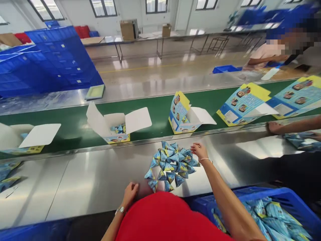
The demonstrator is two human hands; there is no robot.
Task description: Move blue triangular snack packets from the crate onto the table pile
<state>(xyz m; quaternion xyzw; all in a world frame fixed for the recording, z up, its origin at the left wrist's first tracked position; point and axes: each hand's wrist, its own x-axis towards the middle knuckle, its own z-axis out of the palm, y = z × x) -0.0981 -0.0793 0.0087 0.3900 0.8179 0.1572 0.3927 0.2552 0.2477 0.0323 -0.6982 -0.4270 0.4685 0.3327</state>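
Triangular blue foil sachets (pixel 172 164) in loose pile on steel bench (pixel 100 190). Left hand (pixel 130 194) just beside pile's lower left, empty, fingers relaxed. Right hand (pixel 200 151) just beside pile's upper right, fingers loosely curled, nothing held. Hands apart, pile between. Beyond pile, green conveyor belt (pixel 160 107) carrying open display boxes (pixel 115 124). Right of pile, co-worker's hand (pixel 274 127) on bench edge; nearer, blue crate (pixel 276 193) full of packets (pixel 271 217).

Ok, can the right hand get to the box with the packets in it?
Probably yes. The right hand is right by the green belt, and the box sits on it, off to the left. The pile of packets lies nearer the person, so a stretch looks clear.
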